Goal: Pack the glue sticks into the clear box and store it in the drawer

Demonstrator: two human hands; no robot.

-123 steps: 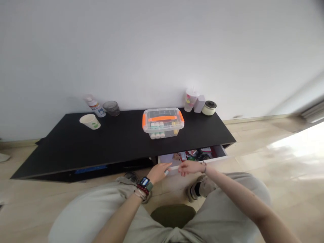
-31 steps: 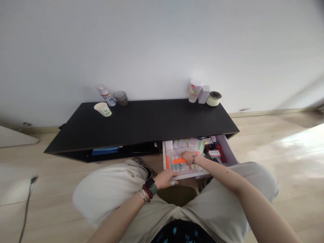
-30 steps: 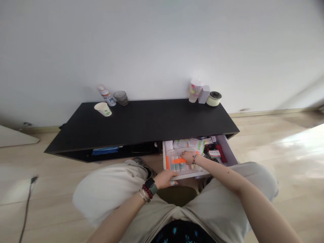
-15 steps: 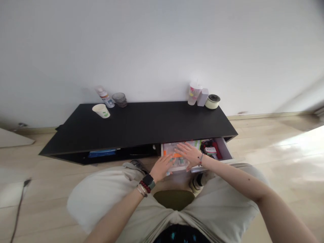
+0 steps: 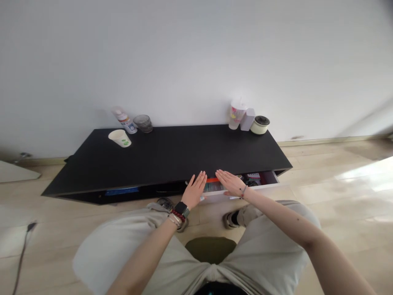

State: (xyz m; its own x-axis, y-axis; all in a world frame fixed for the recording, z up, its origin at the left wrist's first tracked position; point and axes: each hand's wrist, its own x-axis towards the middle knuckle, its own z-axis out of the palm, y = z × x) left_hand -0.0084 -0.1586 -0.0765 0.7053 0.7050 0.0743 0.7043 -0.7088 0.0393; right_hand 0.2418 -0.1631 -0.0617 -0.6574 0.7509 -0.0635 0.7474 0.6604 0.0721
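Note:
A white drawer [image 5: 270, 190] stands partly out of the right side of the black low cabinet [image 5: 184, 151]. At its front left is my left hand [image 5: 194, 191], fingers stretched out flat toward the cabinet's edge. My right hand [image 5: 229, 182] lies over the middle of the drawer, palm down with fingers extended. Neither hand holds anything. Between them shows a clear plastic case with an orange strip [image 5: 212, 180], largely under the cabinet top. Small boxes and red items [image 5: 254, 177] lie in the drawer's right part.
On the cabinet's left are a paper cup [image 5: 120, 138], a spray can [image 5: 125, 122] and a grey glass [image 5: 143, 123]. At the right stand a plastic cup [image 5: 236, 116], a grey box [image 5: 248, 119] and a lidded pot [image 5: 260, 125]. A blue item [image 5: 121, 191] lies in the open compartment.
The drawer has slid further into the cabinet, so less of its contents shows. Both hands have moved forward with it, and the left hand's fingers now point straighter ahead.

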